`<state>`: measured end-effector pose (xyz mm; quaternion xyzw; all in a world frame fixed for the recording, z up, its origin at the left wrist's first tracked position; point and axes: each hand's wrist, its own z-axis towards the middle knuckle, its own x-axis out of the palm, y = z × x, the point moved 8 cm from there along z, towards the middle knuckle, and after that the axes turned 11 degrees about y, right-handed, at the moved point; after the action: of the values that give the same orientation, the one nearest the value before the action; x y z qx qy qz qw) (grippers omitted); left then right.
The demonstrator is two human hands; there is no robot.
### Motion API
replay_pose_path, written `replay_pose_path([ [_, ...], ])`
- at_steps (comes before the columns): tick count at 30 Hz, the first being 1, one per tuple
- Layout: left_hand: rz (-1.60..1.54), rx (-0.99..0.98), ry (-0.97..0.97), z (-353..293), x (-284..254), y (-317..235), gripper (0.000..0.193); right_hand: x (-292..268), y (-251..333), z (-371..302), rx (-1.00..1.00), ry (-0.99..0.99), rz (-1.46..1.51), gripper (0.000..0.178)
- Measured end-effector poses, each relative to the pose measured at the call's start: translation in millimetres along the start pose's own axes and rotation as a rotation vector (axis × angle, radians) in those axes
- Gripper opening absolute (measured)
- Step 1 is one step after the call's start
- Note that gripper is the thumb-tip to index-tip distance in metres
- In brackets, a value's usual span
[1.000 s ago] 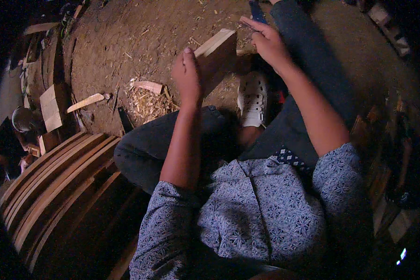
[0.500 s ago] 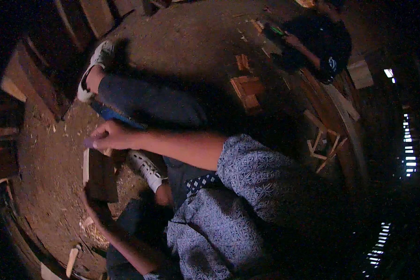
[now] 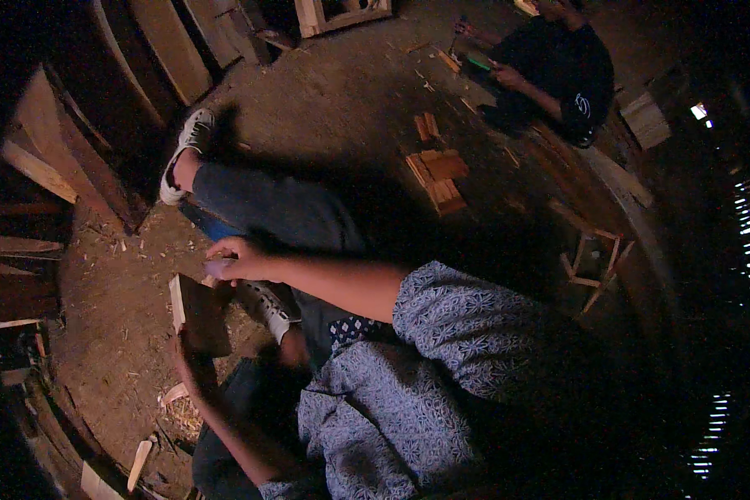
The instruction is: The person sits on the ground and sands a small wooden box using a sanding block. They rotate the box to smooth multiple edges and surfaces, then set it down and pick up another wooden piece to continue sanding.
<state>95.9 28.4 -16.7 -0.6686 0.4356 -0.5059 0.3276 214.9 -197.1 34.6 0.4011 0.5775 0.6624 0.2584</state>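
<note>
A wooden block (image 3: 205,317), with a pale narrow edge and a dark broad face, stands tilted between my legs. My left hand (image 3: 181,345) is at its lower edge, holding it; the fingers are partly hidden behind the wood. At the block's upper end, my right hand (image 3: 238,257) is closed on a small purplish-grey piece (image 3: 218,268), too blurred to name. A bit of pale wood shows just under these fingers. The block's far side is out of sight.
Wood shavings (image 3: 183,404) and a pale wooden stick (image 3: 140,463) lie on the earth floor at lower left. Boards (image 3: 71,150) lean at upper left. Reddish wood pieces (image 3: 437,175) and a small wooden frame (image 3: 593,258) lie rightward. Another person (image 3: 558,75) sits at upper right.
My right hand has slid rightward across the block's upper end, away from its pale edge. My left hand stays on the block. The whole view has shifted slightly.
</note>
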Motion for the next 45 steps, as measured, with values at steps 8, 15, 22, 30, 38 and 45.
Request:
replay_pose_path([
  [8,0.498,0.356,-0.089,-51,11,-66,0.060,-2,-11,17,0.022,0.041,-0.219,0.049],
  [15,-0.004,0.369,-0.175,-87,-3,-93,0.056,31,29,27,0.091,0.131,0.056,0.033],
  [22,1.140,0.912,-0.733,-171,20,-161,0.035,69,115,-12,-0.076,0.171,0.224,0.030],
  [30,0.712,0.927,-0.568,-202,6,-193,0.032,112,162,-37,-0.219,0.275,0.134,0.028],
  [38,-0.191,0.880,-0.079,-204,-2,-226,0.030,144,119,13,-0.013,0.276,0.340,0.036],
  [45,-0.205,0.629,-0.368,-88,-31,-183,0.029,144,18,110,0.222,0.186,0.216,0.032],
])
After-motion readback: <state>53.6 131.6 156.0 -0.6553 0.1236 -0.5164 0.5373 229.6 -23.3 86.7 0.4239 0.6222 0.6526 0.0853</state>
